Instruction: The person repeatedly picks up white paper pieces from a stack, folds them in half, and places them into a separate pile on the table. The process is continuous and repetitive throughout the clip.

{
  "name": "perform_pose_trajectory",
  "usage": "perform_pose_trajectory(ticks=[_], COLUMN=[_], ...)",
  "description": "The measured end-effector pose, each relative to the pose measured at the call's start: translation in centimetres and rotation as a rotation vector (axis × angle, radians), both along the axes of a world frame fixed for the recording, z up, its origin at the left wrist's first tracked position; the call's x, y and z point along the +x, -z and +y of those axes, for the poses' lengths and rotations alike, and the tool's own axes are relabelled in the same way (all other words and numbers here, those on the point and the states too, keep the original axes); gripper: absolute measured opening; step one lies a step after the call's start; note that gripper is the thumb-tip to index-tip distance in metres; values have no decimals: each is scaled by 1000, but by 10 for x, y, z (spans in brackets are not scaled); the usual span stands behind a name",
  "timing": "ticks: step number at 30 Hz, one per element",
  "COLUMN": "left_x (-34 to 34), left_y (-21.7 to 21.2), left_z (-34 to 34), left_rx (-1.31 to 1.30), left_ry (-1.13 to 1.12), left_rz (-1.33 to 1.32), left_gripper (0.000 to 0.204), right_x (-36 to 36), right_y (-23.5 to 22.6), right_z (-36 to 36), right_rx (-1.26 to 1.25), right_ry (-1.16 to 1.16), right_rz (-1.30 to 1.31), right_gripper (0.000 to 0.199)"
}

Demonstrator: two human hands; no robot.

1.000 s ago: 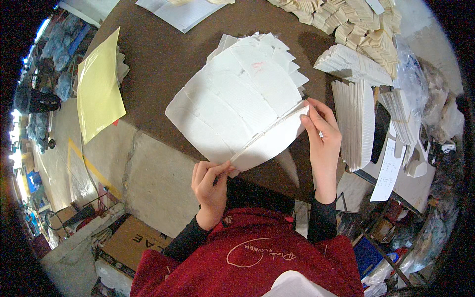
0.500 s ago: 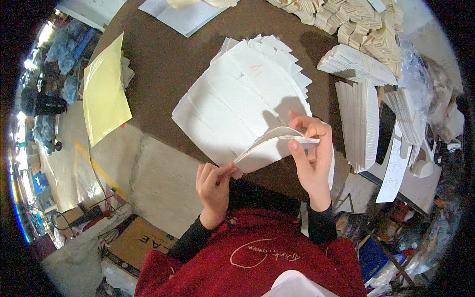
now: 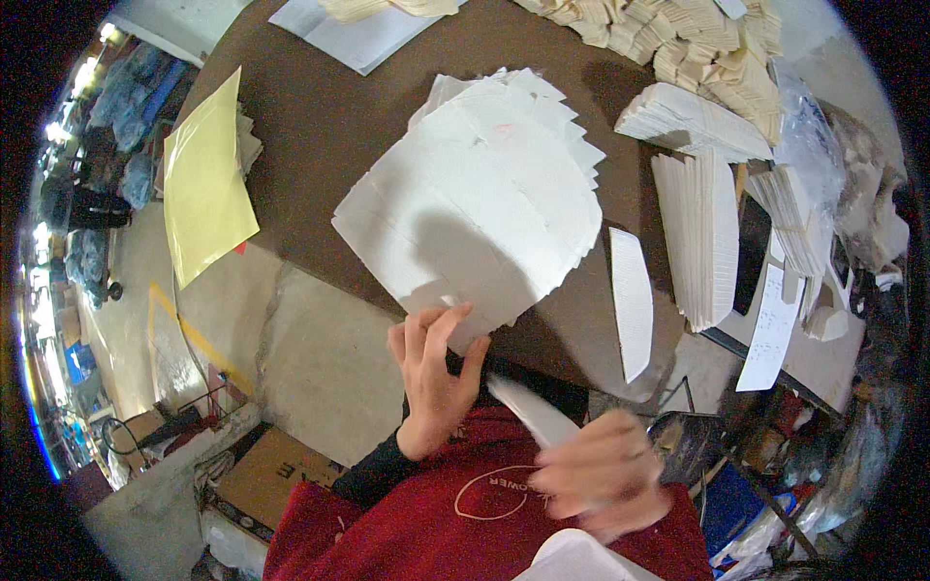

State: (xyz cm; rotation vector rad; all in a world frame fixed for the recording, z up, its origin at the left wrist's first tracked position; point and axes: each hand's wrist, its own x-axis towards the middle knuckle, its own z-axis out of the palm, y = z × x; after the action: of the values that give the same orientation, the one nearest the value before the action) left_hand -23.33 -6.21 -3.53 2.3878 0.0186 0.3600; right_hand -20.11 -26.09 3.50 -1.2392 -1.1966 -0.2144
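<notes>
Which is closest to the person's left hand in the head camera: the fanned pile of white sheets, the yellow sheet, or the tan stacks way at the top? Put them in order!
From the left hand:
1. Fanned pile of white sheets, touching the fingertips, just above.
2. Yellow sheet, off to the left on the table edge.
3. Tan stacks, far top right.
</notes>
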Motion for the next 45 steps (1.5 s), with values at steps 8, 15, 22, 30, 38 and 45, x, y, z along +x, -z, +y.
perform_pose_trajectory(ticks=[8, 15, 22, 30, 38, 45], left_x=[-16, 1, -15, -5, 5, 15], left_y=[-53, -54, -26, -7, 0, -7], left_z=[-9, -27, -81, -117, -95, -94], left_rx=[177, -347, -685, -885, -797, -1223], left_ry=[96, 521, 496, 523, 643, 396], left_rz=[393, 291, 656, 525, 610, 623], left_gripper=[51, 76, 29, 75, 87, 48], right_x=[4, 9, 6, -9, -11, -18], right_y=[24, 32, 15, 19, 57, 43], right_z=[-9, -11, -13, -49, -69, -51], right_rx=[581, 505, 396, -575, -722, -285], right_ry=[433, 307, 734, 1077, 1117, 939], right_rz=[1067, 1083, 897, 764, 755, 1119], right_gripper=[54, 61, 59, 35, 35, 32])
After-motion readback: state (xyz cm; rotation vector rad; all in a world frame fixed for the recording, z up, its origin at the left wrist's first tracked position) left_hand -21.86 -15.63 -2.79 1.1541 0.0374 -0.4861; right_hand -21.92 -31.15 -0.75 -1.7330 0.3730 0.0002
